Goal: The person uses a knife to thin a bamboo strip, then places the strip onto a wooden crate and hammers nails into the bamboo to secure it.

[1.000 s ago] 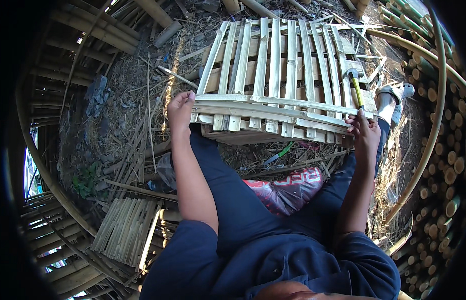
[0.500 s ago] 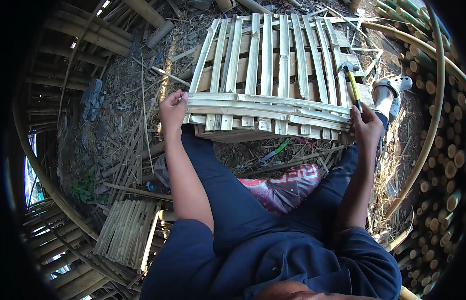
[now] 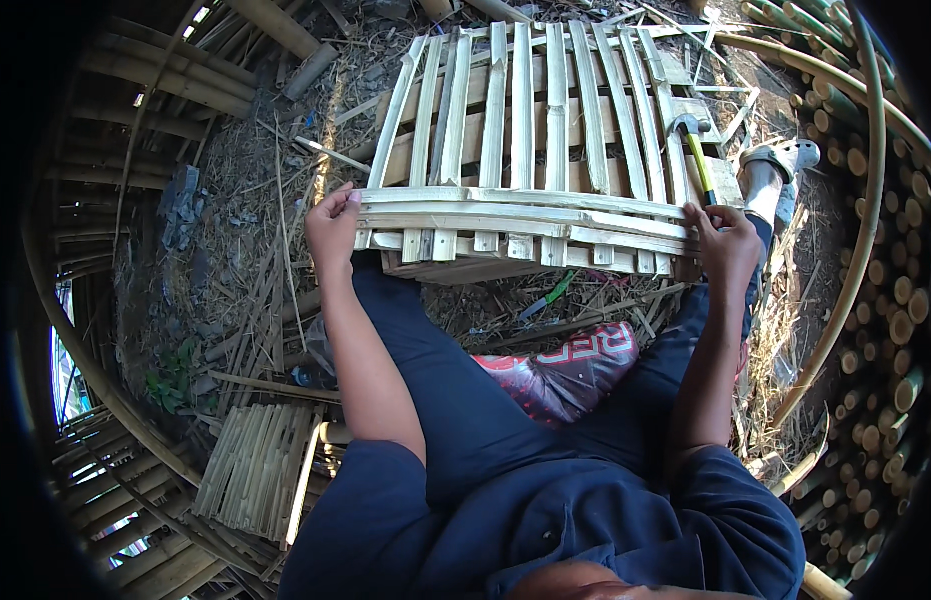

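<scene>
A long pale bamboo strip point(image 3: 521, 199) lies crosswise over a row of several upright bamboo slats point(image 3: 523, 110). My left hand point(image 3: 333, 230) pinches its left end between thumb and fingers. At the other end, my right hand point(image 3: 728, 242) is closed with thumb and fingertips on the strip. More crosswise strips point(image 3: 526, 222) lie just nearer to me, close beside it. The slats rest on a low wooden plank platform point(image 3: 456, 270). A hammer point(image 3: 698, 158) with a yellow and black handle lies on the platform's right side, its handle end just above my right hand.
A green-handled knife point(image 3: 558, 290) lies among bamboo scraps between my legs, beside a printed red and grey sack point(image 3: 586, 370). At lower left sits a bundle of bamboo slats point(image 3: 256, 468). Stacked bamboo poles point(image 3: 901, 325) fill the right side. My shod foot point(image 3: 771, 175) is beside the platform.
The view has shifted slightly. My right hand has turned inward, its fingers now closer over the strip's right end. My left hand keeps its hold on the left end.
</scene>
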A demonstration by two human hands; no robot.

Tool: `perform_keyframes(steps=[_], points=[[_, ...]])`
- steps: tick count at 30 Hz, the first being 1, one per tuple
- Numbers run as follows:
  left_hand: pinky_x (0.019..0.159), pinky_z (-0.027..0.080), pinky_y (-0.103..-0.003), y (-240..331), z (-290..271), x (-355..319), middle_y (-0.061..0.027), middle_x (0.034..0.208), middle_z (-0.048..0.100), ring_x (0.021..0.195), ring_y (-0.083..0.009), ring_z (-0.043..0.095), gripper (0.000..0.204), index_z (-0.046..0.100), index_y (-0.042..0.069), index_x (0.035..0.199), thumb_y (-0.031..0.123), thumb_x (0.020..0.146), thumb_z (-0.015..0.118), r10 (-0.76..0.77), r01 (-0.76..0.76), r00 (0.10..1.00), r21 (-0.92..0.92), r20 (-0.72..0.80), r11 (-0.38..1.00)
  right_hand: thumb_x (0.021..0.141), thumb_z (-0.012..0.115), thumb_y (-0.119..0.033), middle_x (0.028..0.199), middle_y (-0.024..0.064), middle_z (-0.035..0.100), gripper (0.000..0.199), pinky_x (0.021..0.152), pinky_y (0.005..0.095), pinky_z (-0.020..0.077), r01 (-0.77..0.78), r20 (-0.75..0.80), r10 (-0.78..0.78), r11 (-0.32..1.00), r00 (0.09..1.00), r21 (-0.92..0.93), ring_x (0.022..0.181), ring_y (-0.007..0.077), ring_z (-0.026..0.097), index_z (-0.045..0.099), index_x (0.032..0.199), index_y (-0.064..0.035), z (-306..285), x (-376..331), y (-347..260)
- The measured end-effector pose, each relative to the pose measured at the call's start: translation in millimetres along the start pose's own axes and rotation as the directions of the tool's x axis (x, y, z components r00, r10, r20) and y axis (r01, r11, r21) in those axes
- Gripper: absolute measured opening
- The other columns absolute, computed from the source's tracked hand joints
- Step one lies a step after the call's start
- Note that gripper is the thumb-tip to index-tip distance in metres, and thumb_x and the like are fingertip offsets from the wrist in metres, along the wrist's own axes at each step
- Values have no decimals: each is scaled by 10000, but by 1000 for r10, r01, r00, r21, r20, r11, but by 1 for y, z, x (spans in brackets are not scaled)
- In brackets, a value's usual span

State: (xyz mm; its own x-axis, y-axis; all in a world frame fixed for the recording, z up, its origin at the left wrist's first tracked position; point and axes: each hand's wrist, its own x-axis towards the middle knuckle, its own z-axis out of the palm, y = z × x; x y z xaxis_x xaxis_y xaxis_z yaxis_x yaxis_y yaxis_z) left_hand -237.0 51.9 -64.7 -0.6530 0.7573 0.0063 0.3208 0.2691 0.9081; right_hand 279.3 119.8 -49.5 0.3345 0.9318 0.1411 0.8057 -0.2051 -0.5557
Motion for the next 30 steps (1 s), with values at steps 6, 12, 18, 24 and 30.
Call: perform_keyframes(steps=[6, 12, 18, 24, 30], points=[[827, 528, -251, 8, -2, -3, -96, 1072, 767, 878, -91, 684, 236, 751, -45, 1118, 118, 948, 733, -25, 26, 999, 13, -47, 1000, 776, 869, -451, 821, 127, 739, 434, 743, 385, 539, 19, 25, -21, 998, 999, 60, 774, 283, 716, 807, 958, -63, 4, 5, 8], [827, 524, -249, 1, -9, 0, -79, 1018, 766, 876, -89, 685, 250, 740, -55, 1134, 123, 959, 724, -29, 28, 999, 4, 40, 1000, 812, 844, -385, 882, 153, 753, 360, 799, 389, 539, 27, 31, -33, 987, 999, 159, 857, 308, 732, 811, 968, -62, 5, 5, 7], [840, 521, -251, -2, -9, 3, -88, 1034, 770, 889, -99, 689, 247, 732, -57, 1127, 132, 970, 712, -26, 28, 997, -30, 74, 999, 830, 835, -340, 930, 117, 738, 318, 780, 360, 530, 136, 24, -143, 975, 989, 174, 862, 272, 726, 812, 987, -65, 5, 6, 10], [816, 525, -258, 1, -7, 6, -78, 1022, 769, 866, -103, 688, 256, 735, -57, 1107, 170, 994, 698, -37, 36, 999, -113, -3, 993, 823, 833, -295, 924, 99, 717, 266, 728, 367, 517, 250, 140, -262, 963, 955, 99, 799, 245, 693, 815, 1013, -109, -7, 5, 8], [839, 512, -246, 5, -14, 8, -71, 1050, 761, 950, -96, 677, 277, 727, -34, 1146, 206, 1011, 693, -73, 67, 997, -291, -9, 955, 885, 780, -259, 937, 96, 703, 197, 709, 379, 521, 274, 88, -283, 956, 955, 104, 806, 277, 704, 806, 1045, -147, 3, 9, 18]])
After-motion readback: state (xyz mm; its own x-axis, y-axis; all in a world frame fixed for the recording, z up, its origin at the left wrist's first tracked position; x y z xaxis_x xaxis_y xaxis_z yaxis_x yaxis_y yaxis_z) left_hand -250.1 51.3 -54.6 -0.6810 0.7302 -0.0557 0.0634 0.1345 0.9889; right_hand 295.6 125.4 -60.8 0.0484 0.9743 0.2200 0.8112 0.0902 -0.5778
